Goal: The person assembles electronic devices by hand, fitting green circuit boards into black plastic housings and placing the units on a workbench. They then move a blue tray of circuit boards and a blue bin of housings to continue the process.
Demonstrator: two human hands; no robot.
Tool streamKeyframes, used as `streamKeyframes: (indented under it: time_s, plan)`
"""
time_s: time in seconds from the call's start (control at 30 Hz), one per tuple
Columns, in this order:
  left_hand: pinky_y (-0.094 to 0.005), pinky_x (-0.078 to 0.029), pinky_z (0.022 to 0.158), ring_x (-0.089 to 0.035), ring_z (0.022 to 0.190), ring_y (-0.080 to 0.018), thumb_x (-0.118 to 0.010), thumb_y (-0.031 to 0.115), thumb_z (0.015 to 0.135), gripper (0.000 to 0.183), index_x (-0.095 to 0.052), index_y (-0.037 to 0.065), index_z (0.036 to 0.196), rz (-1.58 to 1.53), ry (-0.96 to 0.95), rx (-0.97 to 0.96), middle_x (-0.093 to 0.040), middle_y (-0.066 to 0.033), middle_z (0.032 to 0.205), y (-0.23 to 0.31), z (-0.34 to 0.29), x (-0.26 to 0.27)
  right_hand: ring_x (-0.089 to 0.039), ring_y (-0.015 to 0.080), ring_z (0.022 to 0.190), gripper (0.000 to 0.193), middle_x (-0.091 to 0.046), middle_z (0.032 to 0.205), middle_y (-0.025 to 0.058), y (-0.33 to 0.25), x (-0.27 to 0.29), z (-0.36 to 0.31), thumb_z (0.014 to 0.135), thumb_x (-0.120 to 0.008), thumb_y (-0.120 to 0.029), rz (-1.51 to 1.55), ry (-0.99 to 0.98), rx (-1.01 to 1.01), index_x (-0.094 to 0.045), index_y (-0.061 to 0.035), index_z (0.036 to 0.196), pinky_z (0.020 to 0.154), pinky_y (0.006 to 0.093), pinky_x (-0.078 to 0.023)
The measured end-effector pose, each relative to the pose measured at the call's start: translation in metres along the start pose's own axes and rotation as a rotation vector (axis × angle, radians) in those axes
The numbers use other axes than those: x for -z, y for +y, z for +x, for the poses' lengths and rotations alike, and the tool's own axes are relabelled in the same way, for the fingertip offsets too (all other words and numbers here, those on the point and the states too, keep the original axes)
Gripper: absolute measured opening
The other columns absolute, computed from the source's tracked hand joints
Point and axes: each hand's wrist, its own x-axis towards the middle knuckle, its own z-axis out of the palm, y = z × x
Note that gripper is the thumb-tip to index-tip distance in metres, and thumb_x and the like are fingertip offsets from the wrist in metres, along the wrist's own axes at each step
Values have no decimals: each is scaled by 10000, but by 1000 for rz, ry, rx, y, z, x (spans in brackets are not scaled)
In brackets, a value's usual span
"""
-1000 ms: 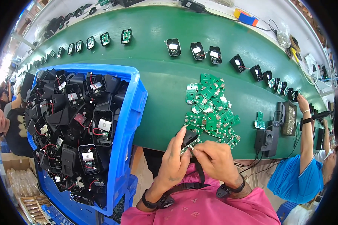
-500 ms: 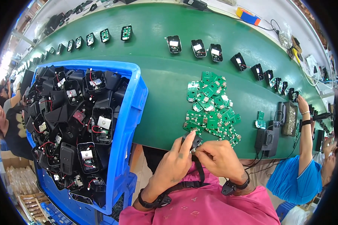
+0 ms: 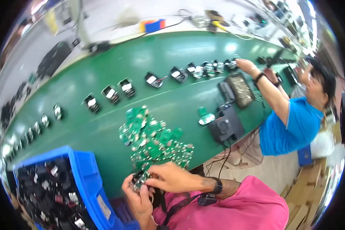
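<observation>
- Head view: a small green circuit board [image 3: 141,181] is held at the near edge of the green conveyor belt [image 3: 172,99], pinched between the left hand [image 3: 138,196] and the right hand [image 3: 171,177]; most of it is hidden by the fingers.
- A pile of green boards [image 3: 153,140] is seen just beyond the hands.
- A blue bin [image 3: 89,180] of black housings is cut off at the lower left corner.
- A co-worker in blue [image 3: 295,122] is blurred at the right edge.
</observation>
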Motion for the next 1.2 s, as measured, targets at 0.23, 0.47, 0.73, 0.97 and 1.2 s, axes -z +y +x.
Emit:
streamKeyframes:
  time_s: [0.23,0.47,0.73,0.97,1.2]
  plan:
    - [-298,-533,833,-616,1031,-233,-671,-77,813,661,-327,-7,1373,-41,-120,1,-558,-182,1208,2,5,-9,-663,232,585,222,-650,678,139,9,-3,-25,873,-698,-185,224,190,116,-603,15,855,533,332,-501]
    - [-308,-557,827,-629,1014,-244,-735,-7,807,670,-353,-4,1358,-44,25,-98,-569,-199,1210,-9,7,-21,-657,239,686,210,-624,800,146,14,-14,-22,885,-659,-167,298,137,246,-638,33,944,588,330,-495]
    - [-332,-574,838,-628,1057,-240,-688,-97,807,562,-455,-6,1311,-107,-55,-78,-511,-172,1317,-12,13,-14,-632,248,573,231,-646,680,144,5,6,-11,912,-637,-211,218,70,44,-674,-3,816,552,341,-479]
    - [-281,-539,843,-602,1101,-176,-663,-122,793,529,-565,45,1285,-37,122,-258,-535,-162,1357,-27,4,-12,-606,322,601,174,-613,684,145,-10,-5,-20,877,-654,-136,-34,63,296,-645,0,770,550,393,-463]
    - [-271,-525,844,-597,1099,-178,-576,-107,862,536,-463,27,1369,47,183,-171,-541,-159,1337,-26,2,-14,-555,320,518,222,-570,610,162,-4,-10,-9,885,-626,-135,-96,1,143,-624,16,723,501,398,-405]
